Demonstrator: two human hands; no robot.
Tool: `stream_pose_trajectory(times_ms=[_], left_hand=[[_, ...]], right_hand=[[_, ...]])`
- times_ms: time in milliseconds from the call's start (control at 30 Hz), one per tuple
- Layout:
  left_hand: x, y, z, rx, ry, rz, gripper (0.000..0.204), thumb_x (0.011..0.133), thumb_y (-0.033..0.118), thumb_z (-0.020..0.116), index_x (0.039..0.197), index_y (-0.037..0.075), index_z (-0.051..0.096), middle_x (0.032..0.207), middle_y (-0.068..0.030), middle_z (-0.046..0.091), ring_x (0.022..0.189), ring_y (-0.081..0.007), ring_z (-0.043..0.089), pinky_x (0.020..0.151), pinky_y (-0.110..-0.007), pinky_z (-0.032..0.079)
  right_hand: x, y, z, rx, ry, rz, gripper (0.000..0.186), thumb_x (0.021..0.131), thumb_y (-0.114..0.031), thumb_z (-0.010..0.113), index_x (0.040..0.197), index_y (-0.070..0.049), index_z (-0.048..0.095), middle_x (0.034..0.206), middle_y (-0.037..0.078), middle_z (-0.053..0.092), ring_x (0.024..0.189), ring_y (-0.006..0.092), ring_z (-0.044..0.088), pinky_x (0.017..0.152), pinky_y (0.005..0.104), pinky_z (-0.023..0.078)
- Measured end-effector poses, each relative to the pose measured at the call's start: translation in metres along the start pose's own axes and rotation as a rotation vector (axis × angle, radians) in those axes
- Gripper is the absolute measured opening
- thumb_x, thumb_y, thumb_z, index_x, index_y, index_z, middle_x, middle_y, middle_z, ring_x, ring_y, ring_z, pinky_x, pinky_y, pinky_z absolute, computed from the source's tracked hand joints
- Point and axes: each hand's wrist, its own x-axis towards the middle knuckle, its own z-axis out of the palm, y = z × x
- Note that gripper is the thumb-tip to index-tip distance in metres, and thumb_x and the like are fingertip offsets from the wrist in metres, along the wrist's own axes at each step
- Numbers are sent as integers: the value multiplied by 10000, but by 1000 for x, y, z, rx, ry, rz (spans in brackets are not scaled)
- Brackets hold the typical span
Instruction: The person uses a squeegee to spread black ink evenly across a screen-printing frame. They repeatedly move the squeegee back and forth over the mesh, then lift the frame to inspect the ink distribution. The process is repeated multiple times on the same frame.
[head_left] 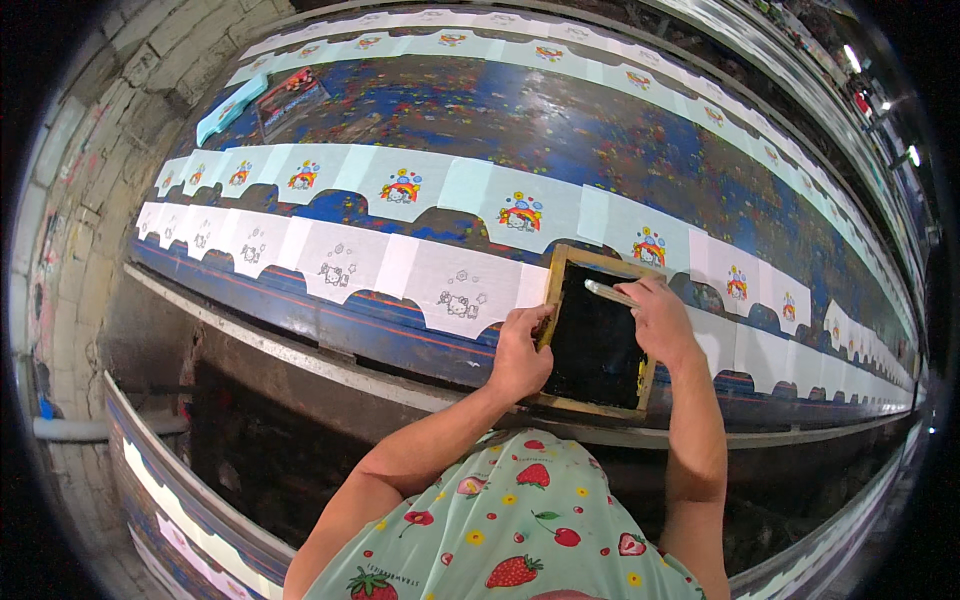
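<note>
A wooden-framed printing screen [562, 275] with a dark, ink-covered face lies over the row of cut fabric pieces at the near edge of the long table. My left hand [523, 352] grips its left wooden rail, thumb on the inner side. Over the screen's upper right part, my right hand [660, 320] is closed around a squeegee [610, 293], whose pale bar points left. Left of the screen, a pale pink fabric piece [440, 275] carries a black outline print of a cartoon cat with flowers. What lies beneath the screen is hidden.
Behind runs a row of pale green pieces [515, 205] with coloured rainbow prints. Blank white pieces [760, 355] continue to the right. A turquoise cloth [230, 110] and a clear package [290, 105] lie at the far left of the paint-stained table [440, 105]. A brick wall [85, 200] stands left.
</note>
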Motion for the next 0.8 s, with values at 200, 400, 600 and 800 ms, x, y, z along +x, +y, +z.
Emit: stream_pose_trajectory(times_ms=[200,400,600,800], left_hand=[[-2,0,-2,22,-38,23,706,831,-151,692,1512,32,646,1317,-217,645,1133,-377,653,938,-439,594],[-4,-3,0,32,-32,74,728,834,-154,686,1534,34,618,1380,-227,637,1209,-402,631,983,-455,583],[-11,-23,11,81,30,201,750,810,-131,699,1538,21,607,1482,-255,627,1389,-460,585,1197,-526,486],[-18,-29,15,178,68,273,737,755,-124,718,1472,45,681,1508,-253,637,1454,-457,574,1267,-523,436]], right_hand=[[-48,-28,18,-7,-6,-51,513,899,102,677,1370,-90,749,1252,150,705,1189,435,666,1055,524,564],[-102,-67,29,8,3,-58,494,862,48,666,1335,-49,768,1251,154,715,1153,412,662,1035,520,547],[-132,-80,42,59,-7,-42,461,900,-56,721,1358,-85,762,1292,131,713,1196,397,663,1054,525,532],[-163,-65,54,172,130,-85,504,951,-296,846,1412,-129,732,1435,127,668,1392,402,608,1167,559,495]])
